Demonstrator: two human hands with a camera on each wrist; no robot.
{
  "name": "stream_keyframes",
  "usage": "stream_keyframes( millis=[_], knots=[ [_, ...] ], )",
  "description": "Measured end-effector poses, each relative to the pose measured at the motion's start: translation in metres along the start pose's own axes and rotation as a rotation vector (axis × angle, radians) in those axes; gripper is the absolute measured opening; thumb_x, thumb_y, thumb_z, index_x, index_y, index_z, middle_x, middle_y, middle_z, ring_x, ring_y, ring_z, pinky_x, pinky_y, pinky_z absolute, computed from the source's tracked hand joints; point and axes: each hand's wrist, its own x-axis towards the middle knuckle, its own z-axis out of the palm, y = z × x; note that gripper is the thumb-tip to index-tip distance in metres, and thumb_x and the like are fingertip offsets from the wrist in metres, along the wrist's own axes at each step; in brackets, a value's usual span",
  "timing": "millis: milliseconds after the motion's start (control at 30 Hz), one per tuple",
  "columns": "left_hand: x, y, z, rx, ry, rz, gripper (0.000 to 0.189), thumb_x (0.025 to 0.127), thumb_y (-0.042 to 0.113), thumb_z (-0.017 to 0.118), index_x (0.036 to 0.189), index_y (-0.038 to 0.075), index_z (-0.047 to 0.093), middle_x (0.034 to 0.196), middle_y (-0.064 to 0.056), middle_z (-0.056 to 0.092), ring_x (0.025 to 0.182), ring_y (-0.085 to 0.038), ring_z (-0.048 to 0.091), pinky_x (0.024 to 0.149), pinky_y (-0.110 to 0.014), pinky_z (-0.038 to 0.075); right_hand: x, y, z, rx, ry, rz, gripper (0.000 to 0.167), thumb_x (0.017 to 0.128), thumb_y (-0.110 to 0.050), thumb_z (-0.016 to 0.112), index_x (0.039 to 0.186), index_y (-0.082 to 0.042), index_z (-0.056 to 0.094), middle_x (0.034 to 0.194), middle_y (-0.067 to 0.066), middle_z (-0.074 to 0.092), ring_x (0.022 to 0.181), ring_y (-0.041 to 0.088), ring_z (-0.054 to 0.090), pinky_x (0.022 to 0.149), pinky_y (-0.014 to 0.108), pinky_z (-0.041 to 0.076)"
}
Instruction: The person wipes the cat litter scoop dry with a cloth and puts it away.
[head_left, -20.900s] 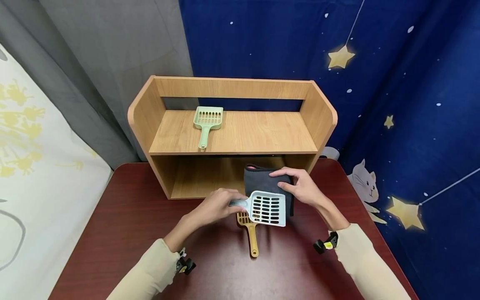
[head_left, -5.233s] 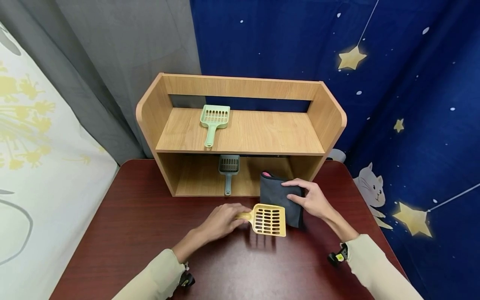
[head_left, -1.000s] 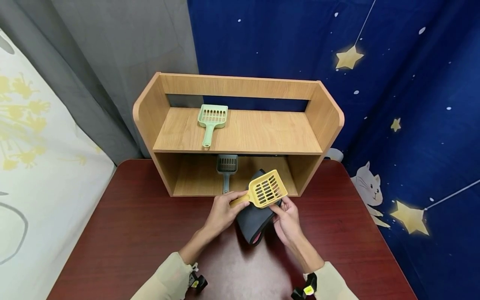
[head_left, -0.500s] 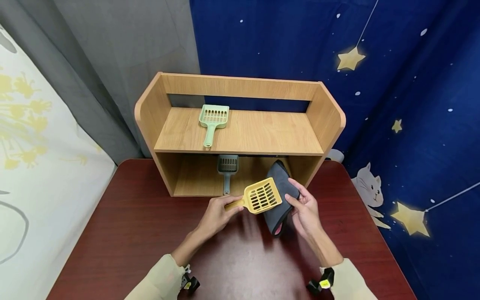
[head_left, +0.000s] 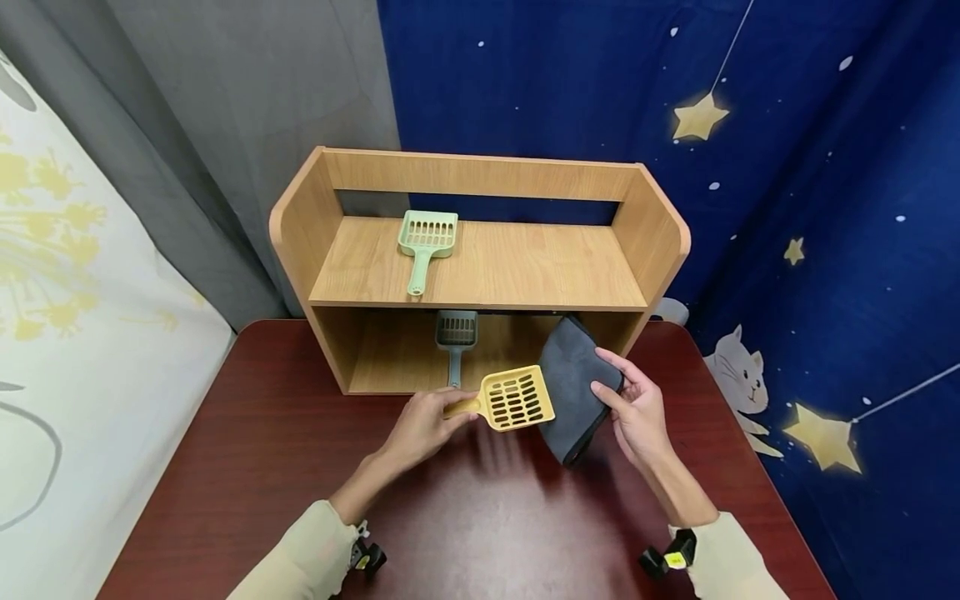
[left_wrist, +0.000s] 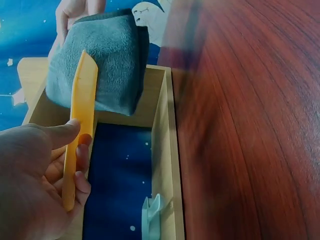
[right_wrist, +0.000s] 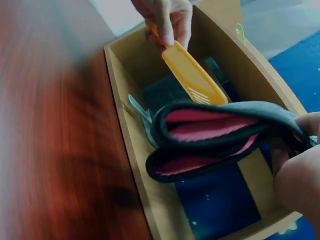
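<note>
My left hand [head_left: 422,427] grips the handle of a yellow litter scoop [head_left: 517,398] above the table, its slotted head towards the right. In the left wrist view the scoop [left_wrist: 82,100] appears nearly edge-on. My right hand [head_left: 637,408] pinches the right edge of a folded dark grey cloth [head_left: 573,387], just right of the scoop head. Pink inner layers of the cloth [right_wrist: 210,125] show in the right wrist view. Whether cloth and scoop touch, I cannot tell. A green litter scoop [head_left: 427,235] lies on the upper shelf; a blue-grey litter scoop [head_left: 456,333] lies on the lower shelf.
A two-tier wooden shelf [head_left: 480,171] stands at the back of the dark red table [head_left: 480,533], just beyond both hands. Curtains, one grey [head_left: 247,75] and one blue with stars [head_left: 570,75], hang behind it.
Earlier the left hand held the blue-grey scoop; that now lies on the lower shelf, and the yellow one has left the table. Within the last second, the cloth moved right from behind the yellow scoop.
</note>
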Motion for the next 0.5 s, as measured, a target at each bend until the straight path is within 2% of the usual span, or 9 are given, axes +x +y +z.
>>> stream_keyframes(
  millis=[67,200,267,333,400,500],
  knots=[
    [0.001,-0.001,-0.001,0.034,-0.005,0.0,0.034,0.089,0.013,0.086,0.12,0.002,0.079,0.112,-0.01,0.08,0.076,-0.009,0.061,0.069,-0.026,0.05,0.0,-0.004,-0.001,-0.137,0.002,-0.055,0.052,0.095,0.014,0.068,0.145,0.007,0.058,0.132,0.006,0.071,0.113,0.012,0.07,0.085,0.026,0.06],
    [0.003,-0.002,0.0,0.111,-0.035,0.008,0.033,0.089,0.016,0.086,0.12,0.005,0.08,0.114,-0.007,0.08,0.072,-0.007,0.057,0.065,-0.026,0.048,-0.002,-0.009,0.001,-0.434,-0.01,-0.177,0.048,0.094,0.009,0.073,0.14,0.0,0.066,0.133,0.015,0.07,0.109,0.009,0.07,0.084,0.021,0.058],
    [0.004,-0.002,0.002,0.146,-0.048,0.014,0.033,0.09,0.017,0.086,0.12,0.006,0.08,0.114,-0.006,0.08,0.071,-0.006,0.056,0.063,-0.027,0.049,-0.003,-0.011,0.002,-0.582,-0.014,-0.25,0.048,0.093,0.008,0.075,0.138,-0.006,0.069,0.131,0.017,0.071,0.099,0.008,0.071,0.08,0.017,0.057],
    [0.004,-0.002,0.004,0.162,-0.052,0.015,0.032,0.09,0.017,0.086,0.12,0.007,0.08,0.115,-0.006,0.08,0.071,-0.007,0.058,0.063,-0.03,0.05,-0.003,-0.01,0.005,-0.716,-0.023,-0.324,0.049,0.092,0.006,0.076,0.137,-0.013,0.071,0.127,0.014,0.073,0.083,0.006,0.069,0.071,0.013,0.054],
    [0.005,0.0,0.006,0.171,-0.054,0.017,0.032,0.09,0.018,0.086,0.12,0.008,0.08,0.116,-0.005,0.08,0.074,-0.009,0.064,0.064,-0.033,0.054,-0.003,-0.007,0.008,-0.818,-0.035,-0.392,0.051,0.091,0.007,0.077,0.137,-0.016,0.072,0.121,0.011,0.076,0.068,0.005,0.061,0.062,0.012,0.048],
    [0.005,0.002,0.011,0.177,-0.055,0.017,0.032,0.091,0.02,0.085,0.121,0.009,0.08,0.116,-0.005,0.08,0.086,-0.017,0.074,0.068,-0.041,0.058,-0.002,-0.001,0.015,-0.905,-0.076,-0.462,0.052,0.089,0.007,0.077,0.136,-0.016,0.073,0.116,0.009,0.077,0.06,0.007,0.052,0.056,0.016,0.044]
  ],
)
